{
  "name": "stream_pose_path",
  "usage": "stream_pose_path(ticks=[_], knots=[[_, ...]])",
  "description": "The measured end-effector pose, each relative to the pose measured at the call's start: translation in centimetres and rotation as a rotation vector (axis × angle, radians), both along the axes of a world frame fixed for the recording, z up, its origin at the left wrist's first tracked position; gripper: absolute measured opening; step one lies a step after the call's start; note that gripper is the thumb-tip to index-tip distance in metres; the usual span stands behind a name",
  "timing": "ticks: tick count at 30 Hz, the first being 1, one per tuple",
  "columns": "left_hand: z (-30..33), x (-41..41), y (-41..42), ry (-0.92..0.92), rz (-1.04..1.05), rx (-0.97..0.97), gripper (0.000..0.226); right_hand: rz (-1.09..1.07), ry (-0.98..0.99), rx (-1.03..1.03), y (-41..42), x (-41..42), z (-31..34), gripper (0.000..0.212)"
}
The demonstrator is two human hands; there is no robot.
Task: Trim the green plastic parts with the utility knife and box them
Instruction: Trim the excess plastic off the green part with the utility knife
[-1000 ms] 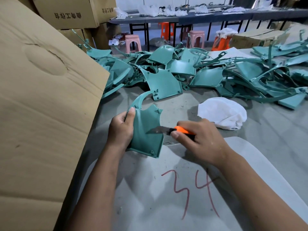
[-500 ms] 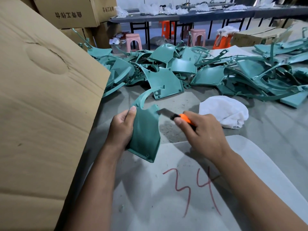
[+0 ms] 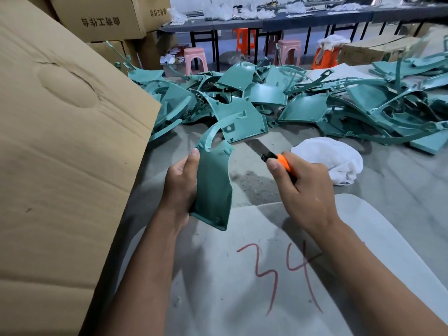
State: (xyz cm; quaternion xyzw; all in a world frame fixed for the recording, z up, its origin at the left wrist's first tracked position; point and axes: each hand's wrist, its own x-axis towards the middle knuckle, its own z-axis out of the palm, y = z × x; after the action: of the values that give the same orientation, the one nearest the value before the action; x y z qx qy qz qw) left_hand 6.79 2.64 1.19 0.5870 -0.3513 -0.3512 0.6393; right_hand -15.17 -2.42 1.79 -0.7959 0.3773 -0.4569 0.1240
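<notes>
I have my left hand (image 3: 180,184) wrapped around one green plastic part (image 3: 213,185), thumb along its upper left edge, holding it upright just above the table (image 3: 400,195) and the grey board marked "34" (image 3: 242,275). My right hand (image 3: 300,187) grips the utility knife (image 3: 271,156) by its orange handle, blade out and pointing up and away, clear of the part by a small gap. The blade is off the plastic, so I judge this piece to be between cuts or close to finished; I cannot tell from here whether its edges are clean. Beyond my hands lies a large pile of green parts (image 3: 303,100), apparently waiting, so most of the trimming seems left. The cardboard box (image 3: 60,154) stands at my left, its inside hidden, so I cannot say how many are packed. A white cloth (image 3: 334,161) sits near the knife.
</notes>
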Motion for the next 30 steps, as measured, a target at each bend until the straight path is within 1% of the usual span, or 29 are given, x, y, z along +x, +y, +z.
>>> stream_pose_path(ticks=[3, 5, 6, 8, 11, 16, 17, 19, 21, 22, 24, 27, 28, 30], knots=[[-0.2, -0.4, -0.2, -0.047, 0.084, 0.029, 0.043, 0.201, -0.038, 0.002, 0.9, 0.4, 0.0, 0.044], [-0.1, -0.2, -0.3, -0.094, 0.164, 0.033, 0.052, 0.304, -0.036, -0.014, 1.4, 0.6, 0.2, 0.042], [-0.1, -0.1, -0.3, -0.111, 0.201, 0.04, 0.055, 0.332, -0.007, -0.023, 1.5, 0.7, 0.3, 0.043], [-0.3, 0.3, -0.4, -0.099, 0.261, 0.04, 0.049, 0.347, 0.09, -0.032, 1.6, 0.8, 0.4, 0.043], [-0.4, 0.6, -0.5, -0.073, 0.293, 0.068, 0.045, 0.317, 0.159, -0.039, 1.7, 0.8, 0.5, 0.047], [-0.6, 1.0, -0.6, -0.096, 0.313, 0.098, 0.043, 0.079, 0.145, -0.06, 0.9, 0.4, 0.3, 0.051], [-0.6, 1.0, -0.6, -0.103, 0.319, 0.095, 0.044, 0.086, 0.131, -0.057, 0.7, 0.3, 0.3, 0.051], [-0.6, 0.9, -0.7, -0.123, 0.356, 0.084, 0.049, 0.173, 0.114, -0.075, 0.7, 0.0, 0.2, 0.049], [-0.5, 1.0, -0.8, -0.118, 0.397, 0.082, 0.052, 0.247, 0.158, -0.095, 1.0, 0.3, 0.1, 0.049], [-0.5, 1.1, -0.9, -0.107, 0.406, 0.083, 0.051, 0.248, 0.182, -0.099, 1.1, 0.5, 0.1, 0.05], [-0.5, 1.3, -0.8, -0.089, 0.403, 0.094, 0.048, 0.175, 0.2, -0.118, 1.2, 0.8, 0.0, 0.051], [-0.5, 1.3, -0.6, -0.092, 0.349, 0.094, 0.048, -0.019, 0.207, -0.116, 0.6, 0.6, 0.1, 0.053], [-0.6, 1.2, -0.5, -0.106, 0.341, 0.085, 0.049, -0.044, 0.192, -0.108, 0.3, 0.4, 0.2, 0.053], [-0.6, 0.8, -0.5, -0.155, 0.363, 0.083, 0.054, 0.027, 0.125, -0.104, 0.2, -0.2, 0.2, 0.05]])
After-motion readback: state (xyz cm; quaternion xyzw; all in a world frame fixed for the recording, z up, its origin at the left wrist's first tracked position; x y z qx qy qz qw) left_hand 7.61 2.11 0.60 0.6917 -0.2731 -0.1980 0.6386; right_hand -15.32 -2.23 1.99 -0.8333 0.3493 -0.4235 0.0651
